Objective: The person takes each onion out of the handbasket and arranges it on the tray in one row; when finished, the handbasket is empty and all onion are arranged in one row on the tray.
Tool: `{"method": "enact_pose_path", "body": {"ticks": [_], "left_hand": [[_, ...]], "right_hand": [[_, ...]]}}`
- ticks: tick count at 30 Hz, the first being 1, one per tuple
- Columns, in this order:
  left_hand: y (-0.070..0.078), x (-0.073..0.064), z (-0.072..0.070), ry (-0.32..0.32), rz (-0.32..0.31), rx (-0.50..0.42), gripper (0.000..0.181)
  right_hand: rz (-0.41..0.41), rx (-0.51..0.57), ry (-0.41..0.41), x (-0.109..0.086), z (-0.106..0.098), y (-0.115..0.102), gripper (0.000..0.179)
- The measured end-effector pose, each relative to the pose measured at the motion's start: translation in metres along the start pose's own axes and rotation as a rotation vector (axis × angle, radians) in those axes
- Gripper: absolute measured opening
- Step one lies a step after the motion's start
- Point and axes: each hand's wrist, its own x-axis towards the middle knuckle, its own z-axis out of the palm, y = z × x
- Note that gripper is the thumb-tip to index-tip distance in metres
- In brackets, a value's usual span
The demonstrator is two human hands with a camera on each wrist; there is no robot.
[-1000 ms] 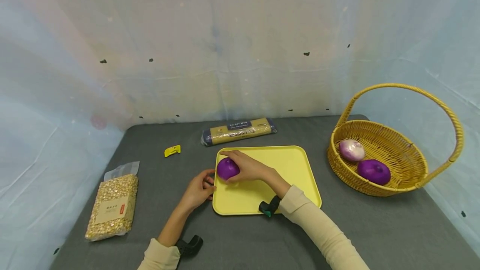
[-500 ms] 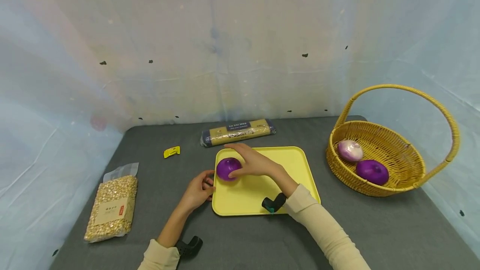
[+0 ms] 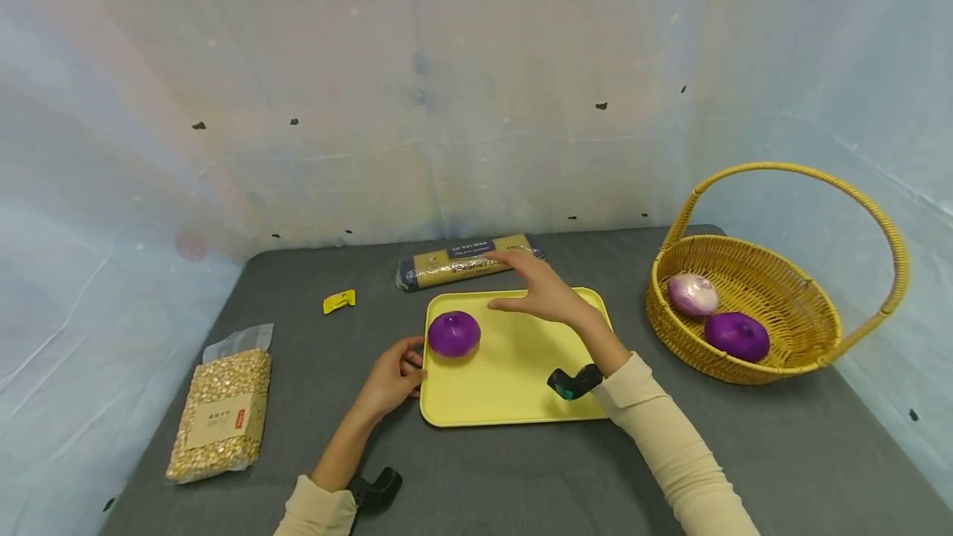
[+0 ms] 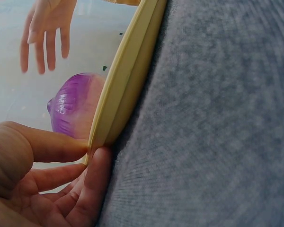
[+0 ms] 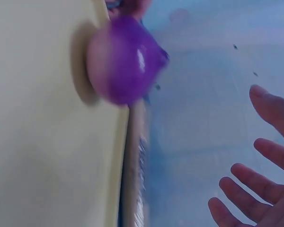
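A purple onion (image 3: 454, 334) sits near the left end of a yellow tray (image 3: 514, 391). With thumb and fingers my left hand (image 3: 390, 377) pinches the tray's left rim; the left wrist view shows the thumb on top of the rim (image 4: 120, 71) and fingers beneath. Over the tray's right half hovers my right hand (image 3: 547, 292), fingers spread, holding nothing. In the right wrist view the onion (image 5: 125, 61) stands apart from that hand (image 5: 262, 184).
A wicker basket (image 3: 677, 346) with a tall handle holds a pale purple onion (image 3: 693, 295) and a dark purple one (image 3: 737, 336). Behind the tray lies a noodle packet (image 3: 447, 268). A yellow wrapped sweet (image 3: 338, 301) and a bag of corn kernels (image 3: 223, 412) are at left.
My right hand has let go of the onion and moved up and to the right, away from it. The onion stays on the tray. My left hand keeps its place on the rim.
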Motion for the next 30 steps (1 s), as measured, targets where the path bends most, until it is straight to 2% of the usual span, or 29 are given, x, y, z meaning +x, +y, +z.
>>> {"method": "enact_pose_path", "body": {"ticks": [10,16,22,26,30], "left_hand": [[-0.002,0.001,0.002,0.005,0.005,0.006,0.051],[-0.002,0.001,0.001,0.003,-0.002,0.014,0.051],[-0.001,0.0,0.0,0.006,0.002,0.015,0.051],[-0.001,0.0,0.001,0.002,0.005,0.014,0.05],[-0.001,0.0,0.001,0.0,0.004,0.011,0.05]], "right_hand": [[0.045,-0.029,0.137,-0.019,-0.051,0.021,0.062],[0.138,-0.03,0.193,-0.032,-0.079,0.033,0.053],[0.2,-0.009,0.252,-0.043,-0.099,0.042,0.052],[0.234,-0.012,0.27,-0.052,-0.11,0.041,0.052],[0.272,0.02,0.292,-0.063,-0.122,0.026,0.053]]}}
